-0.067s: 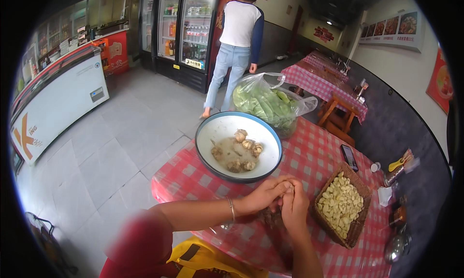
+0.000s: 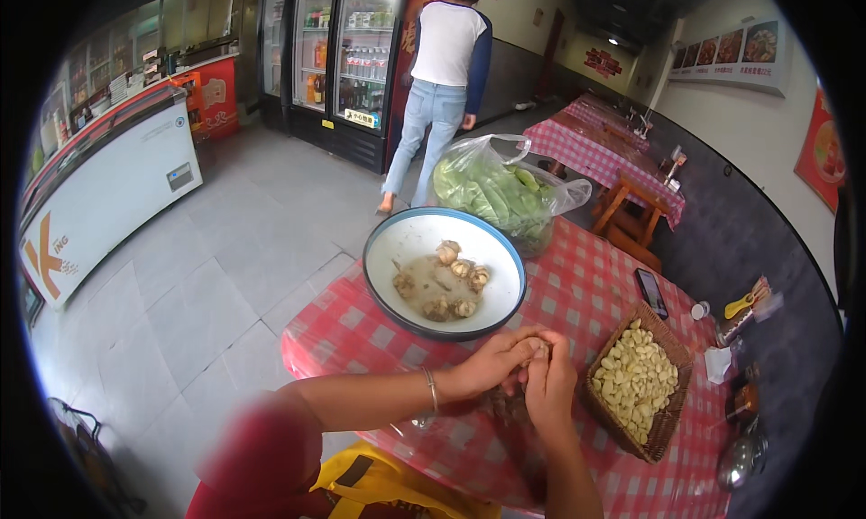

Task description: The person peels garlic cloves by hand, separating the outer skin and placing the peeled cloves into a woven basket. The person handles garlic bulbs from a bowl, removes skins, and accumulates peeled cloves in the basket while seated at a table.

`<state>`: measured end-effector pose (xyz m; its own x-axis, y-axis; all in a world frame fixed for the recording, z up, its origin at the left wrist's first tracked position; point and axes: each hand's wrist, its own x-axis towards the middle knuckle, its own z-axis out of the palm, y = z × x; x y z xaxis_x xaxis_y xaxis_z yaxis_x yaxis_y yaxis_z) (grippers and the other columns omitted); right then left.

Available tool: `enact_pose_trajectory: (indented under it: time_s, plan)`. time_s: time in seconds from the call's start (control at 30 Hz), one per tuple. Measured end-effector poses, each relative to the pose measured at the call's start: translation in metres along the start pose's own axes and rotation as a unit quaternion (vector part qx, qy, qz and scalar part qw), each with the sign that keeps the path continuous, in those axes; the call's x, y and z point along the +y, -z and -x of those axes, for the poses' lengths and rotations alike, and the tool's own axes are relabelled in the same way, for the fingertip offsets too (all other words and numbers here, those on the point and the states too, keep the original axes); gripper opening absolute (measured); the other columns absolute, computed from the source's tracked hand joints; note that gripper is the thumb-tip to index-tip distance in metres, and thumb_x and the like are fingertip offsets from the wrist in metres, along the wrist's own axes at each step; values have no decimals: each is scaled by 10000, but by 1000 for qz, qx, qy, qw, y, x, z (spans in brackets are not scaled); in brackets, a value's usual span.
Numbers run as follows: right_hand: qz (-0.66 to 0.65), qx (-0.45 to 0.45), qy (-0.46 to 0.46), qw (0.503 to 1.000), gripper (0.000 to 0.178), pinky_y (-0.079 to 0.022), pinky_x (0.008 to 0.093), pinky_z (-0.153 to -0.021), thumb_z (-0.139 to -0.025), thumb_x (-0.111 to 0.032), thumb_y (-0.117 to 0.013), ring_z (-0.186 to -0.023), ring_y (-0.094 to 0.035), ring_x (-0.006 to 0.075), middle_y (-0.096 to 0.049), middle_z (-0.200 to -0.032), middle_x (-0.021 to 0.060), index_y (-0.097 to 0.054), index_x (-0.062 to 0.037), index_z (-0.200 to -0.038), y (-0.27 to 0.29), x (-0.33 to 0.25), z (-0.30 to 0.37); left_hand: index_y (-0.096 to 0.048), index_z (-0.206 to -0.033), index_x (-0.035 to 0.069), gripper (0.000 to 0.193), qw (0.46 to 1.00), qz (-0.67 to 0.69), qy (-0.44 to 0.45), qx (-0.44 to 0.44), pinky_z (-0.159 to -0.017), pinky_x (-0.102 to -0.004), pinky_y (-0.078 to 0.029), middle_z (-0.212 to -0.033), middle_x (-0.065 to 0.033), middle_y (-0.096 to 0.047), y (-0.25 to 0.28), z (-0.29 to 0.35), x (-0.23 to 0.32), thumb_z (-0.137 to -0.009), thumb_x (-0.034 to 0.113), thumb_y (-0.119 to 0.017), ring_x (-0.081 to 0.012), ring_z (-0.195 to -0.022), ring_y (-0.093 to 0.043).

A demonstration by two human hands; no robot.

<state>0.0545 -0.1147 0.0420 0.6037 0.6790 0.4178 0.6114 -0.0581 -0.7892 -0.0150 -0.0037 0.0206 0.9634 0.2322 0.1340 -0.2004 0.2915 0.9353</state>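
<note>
left hand (image 2: 487, 366) and right hand (image 2: 552, 384): curled together, contents indeterminable. garlic (image 2: 479, 277) in far bowl (image 2: 385, 256): likely light, firm; grip sides.

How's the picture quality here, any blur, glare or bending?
Head view: black corners, and the freezer's top edge bows near the left rim; head view: the red sleeve is hazy, while the bowl looks fairly sharp; head view: a ceiling light glares small and white; head view: the left hand and right hand are clear, but what's between their fingertips isn't.
</note>
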Motion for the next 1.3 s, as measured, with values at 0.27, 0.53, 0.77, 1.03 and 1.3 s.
enact_pose_trajectory:
  time_s: [0.27,0.53,0.77,1.03,1.3]
  plan:
    - [-177,43,-72,981,201,-409,250,-497,-955,-155,-384,-545,-499,98,-548,-698,41,-518,-14,-1004,6,36,-10,-341,-1349,37,427,998,55,14,-36,-591,-215,-447,-783,-29,-530,-3,3,1,-949,175,-398,-94,-640,-508]
    - [-13,-14,-14,1000,208,-474,295,-585,-924,-144,-479,-633,-597,158,-586,-757,104,-562,4,-1045,7,11,-8,-541,-993,45,336,991,131,24,3,-497,-191,-433,-743,-28,-558,5,-5,-3,-940,373,-491,-83,-568,-516]
    - [-13,-35,17,999,253,-494,319,-638,-838,-100,-594,-704,-635,212,-629,-884,130,-553,-10,-1071,10,13,-8,-521,-1009,28,239,996,73,29,36,-553,-225,-464,-802,-45,-578,12,-9,-11,-932,255,-514,-106,-612,-549]
    - [45,2,27,999,240,-499,311,-620,-784,-82,-657,-722,-633,207,-626,-848,121,-569,-24,-1000,11,16,-8,-532,-1025,30,278,999,21,12,42,-571,-237,-459,-782,-34,-567,7,-7,-2,-936,277,-441,-101,-635,-544]
    - [99,5,103,990,195,-488,334,-654,-796,-51,-622,-765,-611,270,-597,-873,120,-593,-23,-987,10,14,-7,-500,-1018,10,345,995,-92,-25,16,-530,-199,-446,-825,-45,-567,5,-7,-10,-966,346,-439,-82,-620,-532]
